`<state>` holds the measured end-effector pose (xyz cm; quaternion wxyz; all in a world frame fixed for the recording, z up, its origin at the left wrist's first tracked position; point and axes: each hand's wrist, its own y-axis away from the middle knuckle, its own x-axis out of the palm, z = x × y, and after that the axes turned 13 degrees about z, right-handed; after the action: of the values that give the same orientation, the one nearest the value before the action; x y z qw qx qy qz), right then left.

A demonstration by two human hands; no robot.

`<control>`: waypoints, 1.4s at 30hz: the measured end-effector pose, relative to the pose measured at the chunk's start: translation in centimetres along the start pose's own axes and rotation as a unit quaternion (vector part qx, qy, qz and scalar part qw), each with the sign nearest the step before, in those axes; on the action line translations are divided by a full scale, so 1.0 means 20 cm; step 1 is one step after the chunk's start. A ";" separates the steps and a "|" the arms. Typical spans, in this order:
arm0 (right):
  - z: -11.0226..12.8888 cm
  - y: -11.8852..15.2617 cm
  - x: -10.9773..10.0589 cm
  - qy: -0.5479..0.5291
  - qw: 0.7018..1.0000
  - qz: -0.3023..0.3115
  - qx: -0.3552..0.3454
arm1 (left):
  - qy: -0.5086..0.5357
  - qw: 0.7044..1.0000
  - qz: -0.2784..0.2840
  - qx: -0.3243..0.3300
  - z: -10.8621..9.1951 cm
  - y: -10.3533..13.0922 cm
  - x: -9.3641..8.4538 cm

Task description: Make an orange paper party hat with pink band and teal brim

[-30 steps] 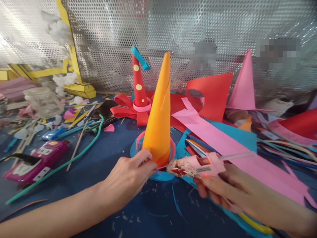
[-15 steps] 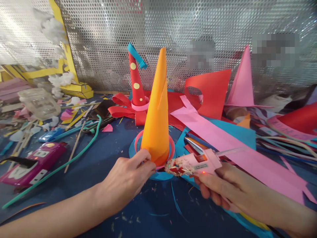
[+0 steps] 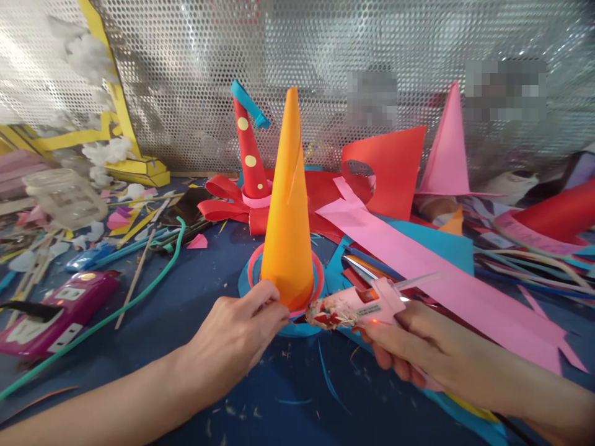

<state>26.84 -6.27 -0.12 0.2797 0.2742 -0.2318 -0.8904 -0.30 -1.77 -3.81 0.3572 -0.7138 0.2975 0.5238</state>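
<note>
An orange paper cone [image 3: 287, 229] stands upright at the middle, a pink paper ring [image 3: 318, 272] around its base and a blue paper disc [image 3: 300, 329] beneath. My left hand [image 3: 246, 328] pinches at the ring's front left, by the cone's foot; its fingertips hide what they hold. In my right hand [image 3: 409, 347] is a pink glue gun [image 3: 372, 305], a small red light glowing on its side. The gun's nozzle, crusted with dried glue and scraps, points left at the front of the cone's base.
Behind stand a dotted red cone [image 3: 250, 155] and a pink cone [image 3: 447, 148]. A long pink strip [image 3: 418, 266] and scissors [image 3: 360, 271] lie right. Left are a magenta device [image 3: 62, 310], a green strip [image 3: 139, 297] and a clear jar [image 3: 65, 198].
The whole view has shifted slightly, so most things sit a little further left. My hands, the cone and the glue gun keep nearly the same places relative to one another.
</note>
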 end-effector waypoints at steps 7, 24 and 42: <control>0.01 0.02 0.01 0.016 1.000 -0.015 -0.006 | 0.005 0.999 -0.029 -0.015 0.00 -0.01 0.02; -0.03 0.01 0.02 0.081 0.995 0.001 -0.054 | 0.021 0.999 -0.009 -0.023 0.00 -0.02 -0.01; 0.03 0.08 0.03 0.198 0.970 -0.089 -0.114 | 0.045 0.999 -0.005 -0.021 0.00 -0.01 0.01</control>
<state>26.61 -7.67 0.99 0.2689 0.4306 -0.0438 -0.8604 -0.10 -1.59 -3.89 0.3314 -0.7456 0.2985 0.4952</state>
